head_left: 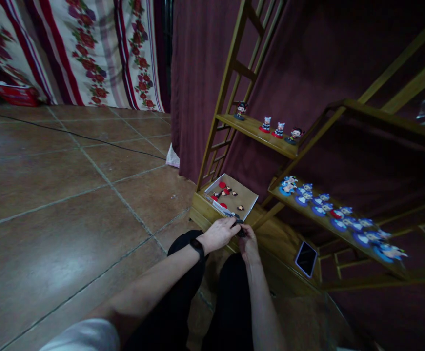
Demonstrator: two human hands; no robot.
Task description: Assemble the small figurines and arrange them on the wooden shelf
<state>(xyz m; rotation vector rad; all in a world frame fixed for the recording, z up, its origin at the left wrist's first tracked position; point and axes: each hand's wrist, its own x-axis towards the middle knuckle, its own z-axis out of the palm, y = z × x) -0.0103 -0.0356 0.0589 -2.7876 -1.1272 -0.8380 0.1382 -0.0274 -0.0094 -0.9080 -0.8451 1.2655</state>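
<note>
Just in front of the box, both of my hands meet around a small dark figurine (240, 230). My left hand (220, 235), with a black band on its wrist, has its fingers closed on the figurine's upper left side. From the right, my right hand (249, 243) grips it with bent fingers. Most of the figurine is hidden by the fingers. Beyond the hands lies a shallow open box (251, 207) on the low wooden shelf. Inside it are several dark-haired figurine parts and red round bases (222, 185).
A higher shelf (256, 132) carries several figurines. To the right, another shelf holds rows of blue-and-white figurines (322, 209). A phone (306, 259) lies on the low unit (281, 239). A cable (88, 139) crosses the tiled floor toward a dark curtain (201, 97).
</note>
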